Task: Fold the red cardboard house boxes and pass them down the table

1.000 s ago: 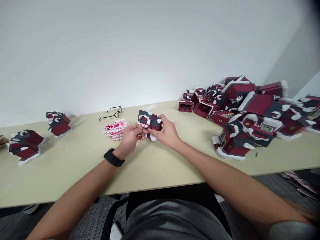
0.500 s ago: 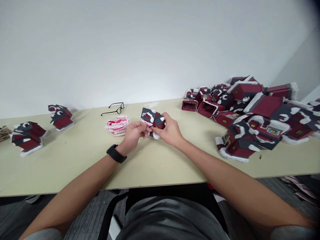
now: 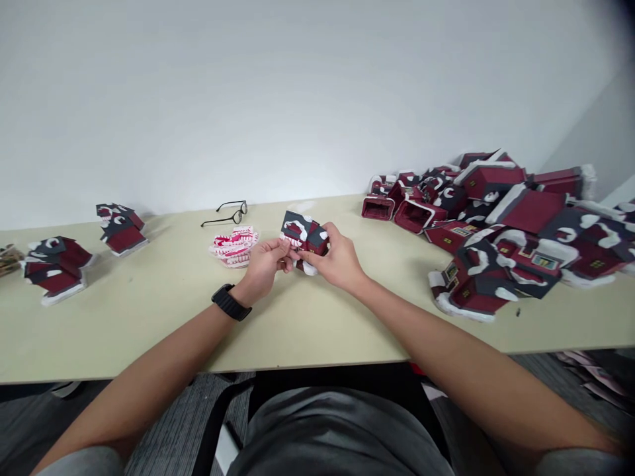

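Note:
A small model house (image 3: 306, 233) with a dark grey roof, white snow patches and dark red walls is held up over the table, tilted. My right hand (image 3: 340, 256) wraps round its right side, thumb in front and fingers behind. Against the house's left front edge, my left hand (image 3: 268, 263) is closed in a pinch at a small red-and-white striped strip (image 3: 292, 240), mostly hidden by the fingertips. Just left of that hand sits a clear shallow container (image 3: 233, 264) with a heap of similar red-and-white striped pieces (image 3: 235, 242).
Many like houses (image 3: 516, 198) are piled on the table's right side, some lying with open bottoms towards me. On the left stand more houses (image 3: 123, 229). Black-framed glasses (image 3: 233, 217) lie near the wall. At the far left edge is a container (image 3: 8, 259) of brownish bits.
Both hands keep their hold on the house and hardly move. The view has shifted very slightly.

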Available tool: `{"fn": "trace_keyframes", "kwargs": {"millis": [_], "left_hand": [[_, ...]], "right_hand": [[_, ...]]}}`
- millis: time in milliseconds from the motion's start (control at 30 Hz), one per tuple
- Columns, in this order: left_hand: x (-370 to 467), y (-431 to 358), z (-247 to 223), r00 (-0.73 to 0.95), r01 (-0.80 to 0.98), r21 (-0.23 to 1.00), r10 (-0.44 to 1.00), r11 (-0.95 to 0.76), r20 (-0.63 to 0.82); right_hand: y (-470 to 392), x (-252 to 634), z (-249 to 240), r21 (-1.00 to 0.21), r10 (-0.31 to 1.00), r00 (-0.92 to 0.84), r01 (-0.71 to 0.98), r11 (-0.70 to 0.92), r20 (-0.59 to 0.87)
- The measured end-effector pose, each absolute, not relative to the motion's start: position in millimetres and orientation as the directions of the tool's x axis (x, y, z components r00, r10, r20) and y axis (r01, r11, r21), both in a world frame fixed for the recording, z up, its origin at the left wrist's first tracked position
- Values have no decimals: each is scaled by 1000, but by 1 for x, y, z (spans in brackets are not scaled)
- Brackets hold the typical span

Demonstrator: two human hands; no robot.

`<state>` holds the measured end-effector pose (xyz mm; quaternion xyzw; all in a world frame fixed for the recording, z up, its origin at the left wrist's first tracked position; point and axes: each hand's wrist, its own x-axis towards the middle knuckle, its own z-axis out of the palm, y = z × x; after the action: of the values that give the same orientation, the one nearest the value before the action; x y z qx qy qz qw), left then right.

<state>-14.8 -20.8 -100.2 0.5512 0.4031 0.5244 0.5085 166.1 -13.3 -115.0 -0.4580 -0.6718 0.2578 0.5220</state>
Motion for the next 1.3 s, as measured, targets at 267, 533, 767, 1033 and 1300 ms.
{"fn": "trace_keyframes", "kwargs": {"millis": [267,533,767,1033,1300], "left_hand": [[-13,-20,-102,181,-133,980,969,-147,170],[-12,-20,-100,195,-104,980,963,-168,186],[-14,-19,-103,203,-77,978,958,-192,205],[-15,-19,-103,218,-36,981,956,-192,195],[-11,-23,-103,159,-17,986,973,-167,167]], "right_hand": [[-6,165,-118,-896,916,14,214,390,402],[-9,166,-116,-873,899,11,247,421,437],[-9,167,-116,-820,868,-4,326,471,497],[-9,168,-116,-800,861,-35,354,485,507],[-10,167,-114,-813,873,-23,354,463,487]]}}
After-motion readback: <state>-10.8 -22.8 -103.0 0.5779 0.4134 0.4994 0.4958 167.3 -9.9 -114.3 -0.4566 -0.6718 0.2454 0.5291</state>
